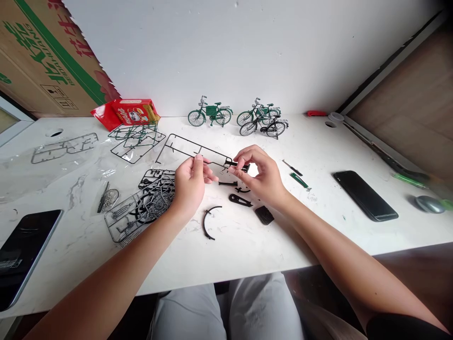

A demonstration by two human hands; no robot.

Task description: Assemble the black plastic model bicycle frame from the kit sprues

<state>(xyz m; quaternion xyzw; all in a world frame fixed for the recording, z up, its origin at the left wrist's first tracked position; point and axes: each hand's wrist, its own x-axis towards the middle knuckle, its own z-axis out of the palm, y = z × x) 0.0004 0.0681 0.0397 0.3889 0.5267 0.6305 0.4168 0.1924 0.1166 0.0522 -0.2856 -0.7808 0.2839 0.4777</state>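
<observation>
My left hand (191,183) is closed, thumb pressed to fingers, on the lower rail of a thin black plastic sprue (198,143). My right hand (261,175) pinches at the sprue's right end, by a small dark part (231,163); the fingers partly hide it. Beneath the hands lie loose black model parts: a straight bar (228,183), a long slotted piece (240,200), a flat square piece (264,215) and a curved fender-like piece (208,224). Left of my left hand is a pile of grey and black sprues (150,200) with spoked wheels.
Two green model bicycles (210,112) and a black one (264,126) stand at the back. A red packet (130,113) and green sprues (136,135) are back left. Phones lie at left (26,255) and right (366,194), with a craft knife (292,167) and green nippers (299,180) nearer.
</observation>
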